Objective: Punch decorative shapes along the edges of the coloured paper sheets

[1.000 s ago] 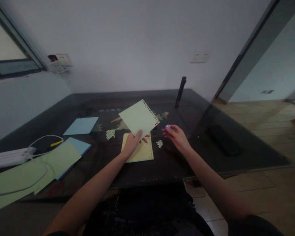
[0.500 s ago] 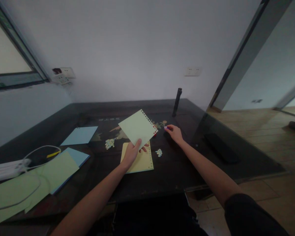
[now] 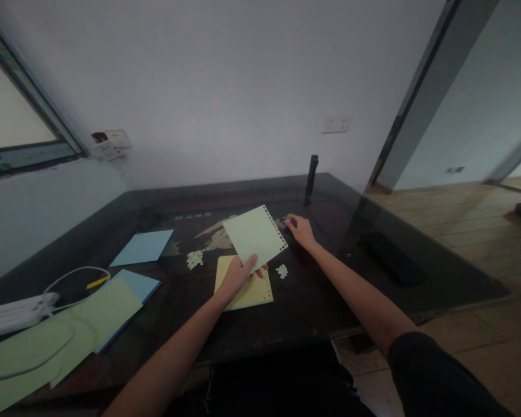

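Paper sheet (image 3: 255,234) in left hand (image 3: 238,277), small purple item (image 3: 288,223) in right hand (image 3: 303,233).
Nearest: yellow sheet (image 3: 260,294) flat on table (image 3: 304,318), little heap of pale bits (image 3: 282,271) just beside its right edge. Left hand over the yellow sheet, contact unclear; its grip is pinched on the paper sheet, thumb on top. Paper sheet: pale green, plain upper face, punched holes down right side, held tilted off the table. Compared with half a second ago, it has swung rightward; holed edge and purple item now sit closer, two working pieces less apart. Beyond: right fingertips seem together on the purple item, mostly hidden, pale spot showing. Farthest: dark post (image 3: 311,180), near upright.
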Demonstrator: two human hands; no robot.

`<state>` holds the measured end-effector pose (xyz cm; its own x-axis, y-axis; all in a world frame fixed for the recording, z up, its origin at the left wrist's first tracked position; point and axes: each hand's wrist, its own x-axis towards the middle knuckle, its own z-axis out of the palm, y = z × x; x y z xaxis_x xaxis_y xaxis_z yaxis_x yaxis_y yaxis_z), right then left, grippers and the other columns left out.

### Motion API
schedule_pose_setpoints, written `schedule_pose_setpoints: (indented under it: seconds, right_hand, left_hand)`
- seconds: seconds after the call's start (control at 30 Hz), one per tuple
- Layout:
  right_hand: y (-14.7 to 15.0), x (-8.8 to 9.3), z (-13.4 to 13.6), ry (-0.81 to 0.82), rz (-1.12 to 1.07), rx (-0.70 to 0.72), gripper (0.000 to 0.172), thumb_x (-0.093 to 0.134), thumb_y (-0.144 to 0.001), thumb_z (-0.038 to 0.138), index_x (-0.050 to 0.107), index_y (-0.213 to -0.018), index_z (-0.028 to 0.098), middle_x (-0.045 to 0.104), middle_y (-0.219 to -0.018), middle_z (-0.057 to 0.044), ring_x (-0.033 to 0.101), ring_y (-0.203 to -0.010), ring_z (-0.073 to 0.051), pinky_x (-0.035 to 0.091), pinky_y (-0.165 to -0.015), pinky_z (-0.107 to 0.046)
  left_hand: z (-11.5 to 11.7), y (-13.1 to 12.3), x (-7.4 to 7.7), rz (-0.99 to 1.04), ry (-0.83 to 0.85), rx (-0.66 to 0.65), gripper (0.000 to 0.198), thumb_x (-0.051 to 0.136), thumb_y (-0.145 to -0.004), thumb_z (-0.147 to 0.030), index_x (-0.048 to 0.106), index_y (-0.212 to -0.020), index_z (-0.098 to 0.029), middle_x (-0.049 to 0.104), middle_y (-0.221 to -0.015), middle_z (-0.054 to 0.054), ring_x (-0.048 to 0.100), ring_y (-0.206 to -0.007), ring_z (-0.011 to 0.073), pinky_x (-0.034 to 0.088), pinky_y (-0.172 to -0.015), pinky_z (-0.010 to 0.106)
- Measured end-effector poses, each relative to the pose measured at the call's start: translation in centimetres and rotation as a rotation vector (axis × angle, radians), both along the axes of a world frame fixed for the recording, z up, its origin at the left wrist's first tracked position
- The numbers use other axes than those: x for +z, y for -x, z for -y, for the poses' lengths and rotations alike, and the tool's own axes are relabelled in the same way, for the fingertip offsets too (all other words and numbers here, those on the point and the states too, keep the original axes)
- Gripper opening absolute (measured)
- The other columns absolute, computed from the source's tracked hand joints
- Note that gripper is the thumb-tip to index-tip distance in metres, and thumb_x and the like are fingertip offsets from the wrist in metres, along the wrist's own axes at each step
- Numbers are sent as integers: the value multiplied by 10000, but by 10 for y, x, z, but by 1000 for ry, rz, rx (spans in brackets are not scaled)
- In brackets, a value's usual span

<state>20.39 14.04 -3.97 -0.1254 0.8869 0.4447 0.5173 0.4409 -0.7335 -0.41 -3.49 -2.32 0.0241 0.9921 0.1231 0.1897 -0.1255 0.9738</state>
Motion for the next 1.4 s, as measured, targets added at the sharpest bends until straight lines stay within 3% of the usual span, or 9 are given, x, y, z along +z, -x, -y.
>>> schedule_pose_setpoints:
  seconds: [0.1,0.2,0.4,0.53,0.67,0.97,1.4]
  right_hand:
    - [-7,10,23,34,-85,13,316,554,-810,474,676,-836,184,696,-916,-100,618,-911,-245,427,-901,-401]
    - [-14,20,56,277,-280,221,467,493,-806,605,669,-800,173,693,-746,-71,633,-696,-204,496,-715,-350]
    - [-17,26,100,513,-468,344,365,733,-652,475,665,-845,173,710,-732,-38,641,-652,-183,491,-629,-304]
    - [-19,23,101,574,-550,360,337,780,-602,397,675,-816,159,721,-736,-47,643,-626,-171,498,-641,-313]
    - [-22,21,99,588,-554,350,320,790,-584,375,684,-792,156,727,-736,-50,645,-619,-168,508,-654,-321]
    - [-25,23,100,580,-553,387,299,773,-629,375,694,-839,177,738,-820,-51,662,-687,-182,524,-715,-352]
    - [-24,28,103,525,-548,395,372,780,-622,358,685,-928,170,733,-874,-68,672,-747,-205,526,-757,-389]
  left_hand:
    - [1,-1,1,-31,26,-41,396,518,-830,-445,686,-732,-100,698,-622,101,562,-479,142,398,-471,228]
    - [2,-2,0,-46,53,-95,381,543,-817,-443,682,-734,-98,704,-632,111,579,-488,150,408,-470,227]
    - [2,-2,-5,-48,125,-208,391,584,-791,-477,676,-866,-105,720,-705,115,612,-526,171,448,-502,252]
    - [-2,4,0,-87,81,-95,410,639,-720,-535,672,-755,-128,703,-692,80,609,-605,187,457,-541,262]
    - [-7,10,5,10,12,21,407,623,-724,-543,659,-751,-139,664,-675,34,569,-596,158,452,-556,254]
    - [-10,12,1,21,11,12,304,623,-748,-434,675,-805,-140,575,-558,-7,496,-501,116,399,-500,225]
    - [-7,6,0,-46,-6,-16,283,603,-764,-426,643,-774,-146,556,-557,-16,487,-497,114,400,-493,227]
